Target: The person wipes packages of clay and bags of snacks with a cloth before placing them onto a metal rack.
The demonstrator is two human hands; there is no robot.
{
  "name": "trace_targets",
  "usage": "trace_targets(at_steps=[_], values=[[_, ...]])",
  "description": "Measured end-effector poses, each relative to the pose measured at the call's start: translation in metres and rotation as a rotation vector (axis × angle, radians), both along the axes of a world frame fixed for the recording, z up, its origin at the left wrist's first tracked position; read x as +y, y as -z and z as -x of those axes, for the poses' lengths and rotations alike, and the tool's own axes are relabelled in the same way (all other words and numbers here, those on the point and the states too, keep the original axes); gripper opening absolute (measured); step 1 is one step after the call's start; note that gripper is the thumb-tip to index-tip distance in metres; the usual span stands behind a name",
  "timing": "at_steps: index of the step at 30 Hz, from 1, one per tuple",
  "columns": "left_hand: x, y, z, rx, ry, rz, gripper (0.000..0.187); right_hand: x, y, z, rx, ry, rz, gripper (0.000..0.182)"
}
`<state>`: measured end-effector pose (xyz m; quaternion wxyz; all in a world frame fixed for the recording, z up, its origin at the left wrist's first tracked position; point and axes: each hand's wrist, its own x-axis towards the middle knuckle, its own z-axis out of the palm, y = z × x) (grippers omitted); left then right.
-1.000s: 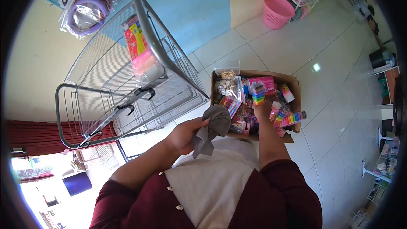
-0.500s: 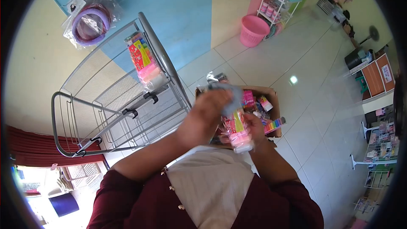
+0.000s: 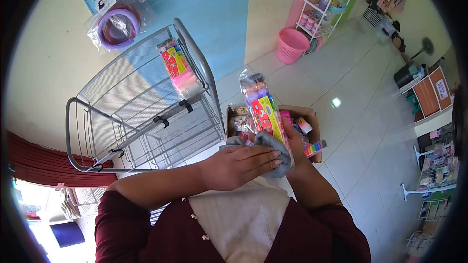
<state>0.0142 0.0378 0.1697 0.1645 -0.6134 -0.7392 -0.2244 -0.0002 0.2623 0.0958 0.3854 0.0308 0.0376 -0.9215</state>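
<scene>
My right hand [image 3: 294,143] grips a clear-wrapped pack of modelling clay [image 3: 263,109], with colourful rolls and a red and yellow label, slanting up over the cardboard box [image 3: 314,119]. Pressed to the lower end of this pack is a grey cloth [image 3: 268,141], with my left hand [image 3: 240,165] closed over it. The cloth and fingers cover that end. A similar pack [image 3: 179,68] lies on the grey mesh rack [image 3: 207,70] to the left. Inside the box are several packaged items, among them a rainbow-coloured pack [image 3: 314,147] at its right side.
A pink basket [image 3: 292,46] stands on the tiled floor [image 3: 360,141] beside a white shelf [image 3: 319,7]. Bagged purple rings [image 3: 118,29] hang on the wall at upper left. Display racks [image 3: 434,160] line the right side.
My left hand has moved down with the cloth from the pack's upper end to its lower end. The pack now sits higher, its upper part uncovered. The view has shifted slightly.
</scene>
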Motion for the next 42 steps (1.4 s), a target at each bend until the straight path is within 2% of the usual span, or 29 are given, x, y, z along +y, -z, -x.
trace_targets(at_steps=[3, 4, 5, 7, 10, 11, 13, 15, 17, 19, 21, 23, 25, 26, 28, 29, 31, 33, 35, 37, 38, 39, 41, 42], values=[[-0.011, 0.013, 0.026, -0.108, -0.099, -0.008, 0.045, -0.009, -0.013, -0.004, 0.027, 0.031, -0.127, 0.062], [-0.014, -0.009, 0.041, -0.057, -0.125, -0.156, 0.044, -0.010, -0.014, -0.005, 0.157, 0.033, -0.109, 0.063], [-0.014, -0.021, 0.044, 0.018, -0.299, -0.236, 0.051, -0.013, -0.018, -0.005, 0.159, 0.031, -0.110, 0.063], [-0.024, -0.026, 0.063, 0.117, -0.486, -0.208, 0.045, -0.022, -0.028, -0.008, 0.094, -0.047, 0.144, 0.062], [-0.017, -0.026, 0.051, -0.006, -0.547, -0.281, 0.045, -0.023, -0.024, -0.009, 0.106, -0.045, 0.095, 0.061], [-0.013, -0.021, 0.042, -0.008, -0.547, -0.281, 0.045, -0.021, -0.024, -0.009, 0.104, -0.045, 0.095, 0.061], [-0.006, -0.014, 0.022, -0.013, -0.250, -0.167, 0.049, -0.015, -0.024, -0.008, 0.026, 0.012, -0.027, 0.060], [-0.007, -0.021, 0.022, 0.051, -0.238, -0.153, 0.051, -0.011, -0.019, -0.007, 0.077, -0.027, 0.028, 0.060], [-0.012, -0.029, 0.041, 0.020, -0.294, -0.260, 0.049, -0.011, -0.014, -0.009, 0.173, -0.113, 0.146, 0.061], [-0.014, -0.036, 0.052, 0.000, -0.368, -0.310, 0.051, -0.012, -0.024, -0.011, 0.180, -0.113, 0.103, 0.064], [-0.013, -0.044, 0.052, -0.271, -0.489, -0.448, 0.054, -0.011, -0.029, -0.012, 0.186, -0.113, 0.056, 0.066], [-0.015, -0.044, 0.051, -0.357, -0.486, -0.470, 0.047, -0.008, -0.026, -0.012, 0.210, -0.132, 0.081, 0.069], [-0.018, -0.051, 0.046, -1.037, -0.555, -0.452, 0.038, 0.002, -0.012, -0.010, 0.257, -0.170, 0.061, 0.069], [-0.021, -0.055, 0.047, -1.038, -0.556, -0.451, 0.038, 0.006, -0.007, -0.009, 0.300, -0.209, 0.041, 0.070], [-0.025, -0.061, 0.052, -1.352, -0.460, -0.450, 0.032, 0.009, -0.006, -0.010, 0.312, -0.224, 0.020, 0.072], [-0.026, -0.062, 0.053, -1.352, -0.461, -0.453, 0.032, 0.009, -0.009, -0.010, 0.326, -0.238, -0.001, 0.073], [-0.028, -0.063, 0.054, -1.304, -0.560, -0.219, 0.030, 0.006, -0.011, -0.015, 0.309, -0.227, -0.039, 0.075], [-0.028, -0.037, 0.058, -1.205, -0.484, -0.179, 0.029, 0.006, -0.007, -0.011, 0.299, -0.214, -0.079, 0.077], [-0.027, -0.026, 0.057, -1.103, -0.407, -0.135, 0.029, 0.006, 0.003, 0.001, 0.434, -0.421, 0.144, 0.078], [-0.026, -0.025, 0.057, -1.210, -0.605, -0.576, 0.027, 0.008, -0.004, -0.002, 0.406, -0.373, 0.119, 0.078], [-0.023, -0.038, 0.048, -1.264, -0.584, -0.819, 0.031, 0.006, -0.012, -0.004, 0.380, -0.307, 0.092, 0.077], [-0.023, -0.044, 0.040, -1.260, -0.582, -0.821, 0.031, 0.004, -0.019, -0.006, 0.352, -0.242, 0.066, 0.076], [-0.023, -0.054, 0.027, -0.266, -0.604, -0.896, 0.038, 0.002, -0.030, -0.008, 0.354, -0.203, 0.048, 0.072], [-0.026, -0.065, 0.026, 0.118, -0.503, -0.727, 0.042, 0.000, -0.032, -0.010, 0.350, -0.162, 0.033, 0.068]])
